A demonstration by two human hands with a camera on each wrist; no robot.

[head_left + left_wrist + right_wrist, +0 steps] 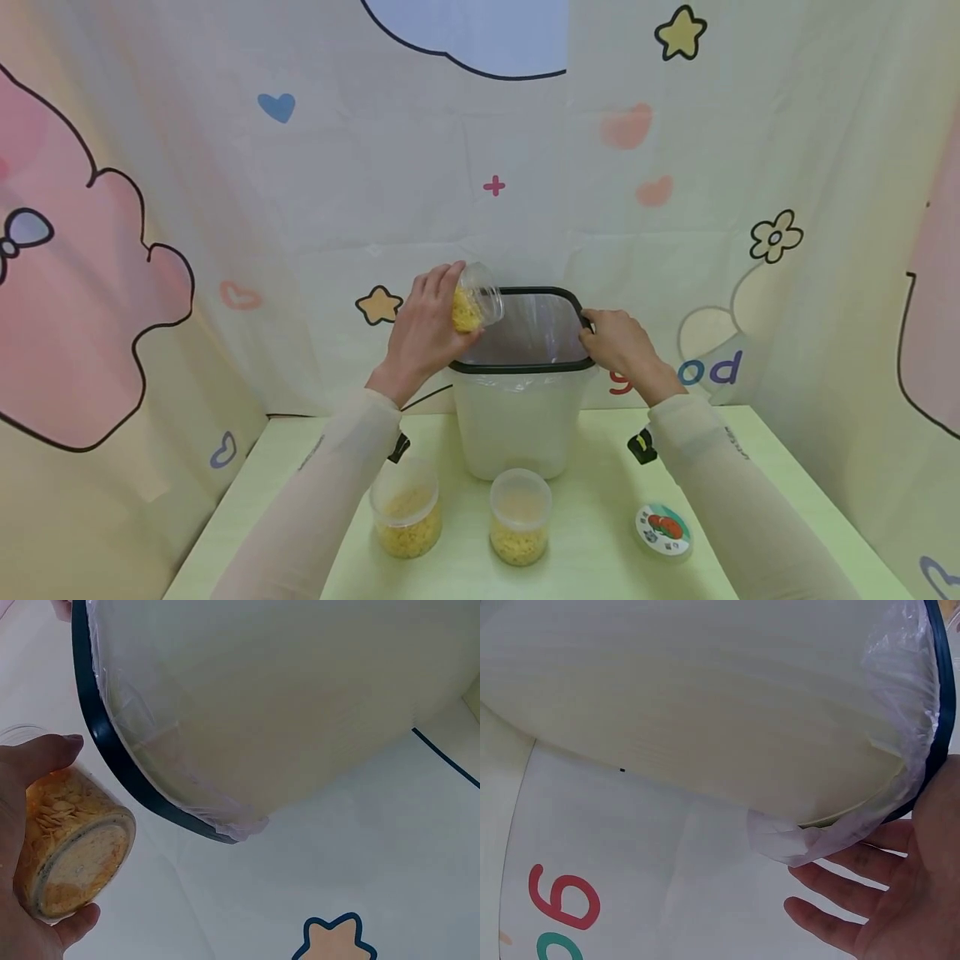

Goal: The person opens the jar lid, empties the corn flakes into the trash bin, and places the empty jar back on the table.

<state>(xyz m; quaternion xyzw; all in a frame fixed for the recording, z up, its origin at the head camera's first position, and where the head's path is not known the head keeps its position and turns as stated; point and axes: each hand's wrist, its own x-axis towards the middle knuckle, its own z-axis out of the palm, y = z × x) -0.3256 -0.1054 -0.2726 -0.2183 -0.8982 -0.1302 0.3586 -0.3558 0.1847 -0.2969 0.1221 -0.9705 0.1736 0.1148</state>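
Observation:
My left hand (429,327) grips a clear plastic jar (79,844) of yellow flakes, tilted with its mouth toward the bin's opening. The flakes (465,312) lie inside the jar along its lower side. A white trash bin (517,425) with a dark rim (525,367) and a thin plastic liner (907,682) stands upright below. On the bin's right side, my right hand (621,340) holds the rim, thumb over the edge; in the right wrist view its other fingers (847,889) extend outside, beside the liner's overhang.
Two more clear jars with yellow flakes, a wider one (407,517) and a narrower one (519,521), stand on the pale green table (592,542) in front of the bin. A round lid (663,530) with a red picture lies at right. A printed curtain (525,167) hangs behind.

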